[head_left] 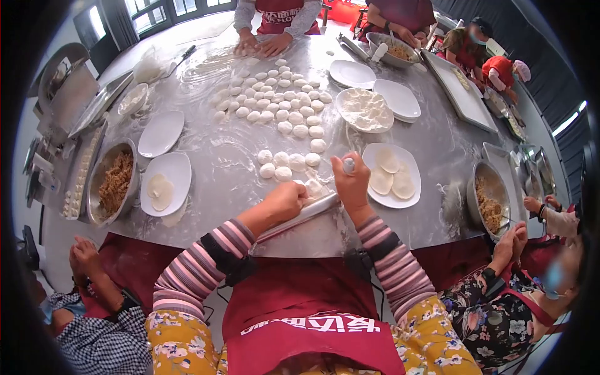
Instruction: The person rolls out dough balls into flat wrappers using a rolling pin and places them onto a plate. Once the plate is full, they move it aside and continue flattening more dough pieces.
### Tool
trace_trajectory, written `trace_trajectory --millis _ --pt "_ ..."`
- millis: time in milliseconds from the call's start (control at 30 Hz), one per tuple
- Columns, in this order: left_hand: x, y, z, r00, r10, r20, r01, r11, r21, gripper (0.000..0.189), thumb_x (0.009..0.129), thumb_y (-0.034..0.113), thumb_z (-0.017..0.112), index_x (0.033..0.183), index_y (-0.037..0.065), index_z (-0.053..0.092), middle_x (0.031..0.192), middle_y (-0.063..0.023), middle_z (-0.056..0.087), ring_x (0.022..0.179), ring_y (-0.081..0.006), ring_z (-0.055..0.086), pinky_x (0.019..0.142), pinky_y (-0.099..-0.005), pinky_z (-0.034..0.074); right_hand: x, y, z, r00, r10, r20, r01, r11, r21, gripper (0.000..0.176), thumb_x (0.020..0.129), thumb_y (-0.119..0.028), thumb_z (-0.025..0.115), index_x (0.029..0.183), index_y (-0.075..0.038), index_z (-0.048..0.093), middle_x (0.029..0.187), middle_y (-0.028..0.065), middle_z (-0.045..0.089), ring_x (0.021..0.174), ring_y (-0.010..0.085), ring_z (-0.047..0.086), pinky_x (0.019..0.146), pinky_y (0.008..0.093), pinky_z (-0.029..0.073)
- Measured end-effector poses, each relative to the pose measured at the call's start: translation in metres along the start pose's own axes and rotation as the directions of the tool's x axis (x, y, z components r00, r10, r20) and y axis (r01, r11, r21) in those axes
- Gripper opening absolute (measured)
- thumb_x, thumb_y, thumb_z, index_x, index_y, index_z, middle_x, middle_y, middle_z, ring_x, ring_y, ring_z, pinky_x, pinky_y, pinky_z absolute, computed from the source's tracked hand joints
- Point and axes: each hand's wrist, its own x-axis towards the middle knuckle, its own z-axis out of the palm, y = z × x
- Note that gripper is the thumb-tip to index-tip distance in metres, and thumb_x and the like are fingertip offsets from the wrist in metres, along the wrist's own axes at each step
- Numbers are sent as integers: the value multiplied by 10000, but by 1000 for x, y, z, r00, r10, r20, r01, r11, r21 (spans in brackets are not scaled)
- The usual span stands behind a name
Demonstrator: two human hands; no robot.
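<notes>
Silver rolling pin [310,209] at lower centre of the frame, right hand [354,184] curled round its right end, left hand [282,203] bent in by floury dough [317,187] (can't tell if it's gripping any), looks like flattening, so another stroke wants even pressure imo.

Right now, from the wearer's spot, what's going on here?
Right hand grips a rolling pin; left hand is at dough just beyond it. Dough balls lie ahead on the floured table; three flat rounds are on the plate at right. Co-workers surround the table.
</notes>
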Motion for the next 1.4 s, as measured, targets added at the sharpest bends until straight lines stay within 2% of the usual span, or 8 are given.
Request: trace_trajectory --millis 200,300,400,467,667,767,1000,1400 --pt "-8 11 8 998 -60 10 58 994 91 186 755 228 665 800 50 638 728 -129 621 674 -235 601 618 -354 450 -39 2 -45 993 -119 0 118 988 -101 229 741 -67 711 742 -36 484 589 155 503 516 367 501 464 399 390" --pt "13 11 20 957 290 8 -284 931 229 180 754 198 656 829 38 626 755 -145 611 690 -247 601 627 -354 449 -65 -27 -77 999 51 15 -51 998 23 224 758 -67 721 734 -50 499 551 98 481 457 196 456 442 315 382" --pt "50 49 27 954 287 88 -296 949 110 201 787 193 645 879 21 599 778 -164 607 711 -260 605 640 -360 456 -73 -30 -83 996 89 29 -92 988 125 224 762 -66 722 731 -49 501 551 86 486 457 171 454 439 301 378" --pt "78 68 28 940 304 155 -223 891 -395 213 827 193 624 913 5 570 781 -174 613 732 -288 610 648 -370 463 -70 -29 -80 995 93 28 -97 984 152 223 766 -64 720 729 -46 501 551 77 489 454 158 448 438 293 376" --pt "52 43 -8 965 262 -8 -214 804 554 169 776 163 631 880 43 572 864 -138 597 825 -321 593 703 -410 475 -67 -27 -79 997 62 37 -67 989 132 231 766 -71 726 732 -42 499 550 76 484 456 150 442 435 288 371" --pt "39 22 -5 923 373 -95 -249 767 592 178 723 142 649 835 44 551 887 -131 580 861 -328 579 719 -436 468 -67 -27 -79 997 59 59 -65 993 102 234 791 -73 705 727 -49 481 562 51 484 488 118 453 460 267 378" --pt "14 17 -10 999 50 -22 -49 997 60 202 730 145 702 786 10 563 705 -109 602 666 -233 598 593 -344 470 -63 -22 -76 979 160 126 -177 975 132 226 775 -58 713 732 -45 491 564 79 477 493 159 442 465 289 379" --pt "-3 -4 -4 998 16 -58 -19 998 -51 109 733 98 631 792 6 637 707 -140 633 655 -231 611 594 -351 470 -39 1 -43 996 86 13 -87 993 85 236 758 -46 706 712 -17 476 561 118 464 460 207 440 456 326 370"
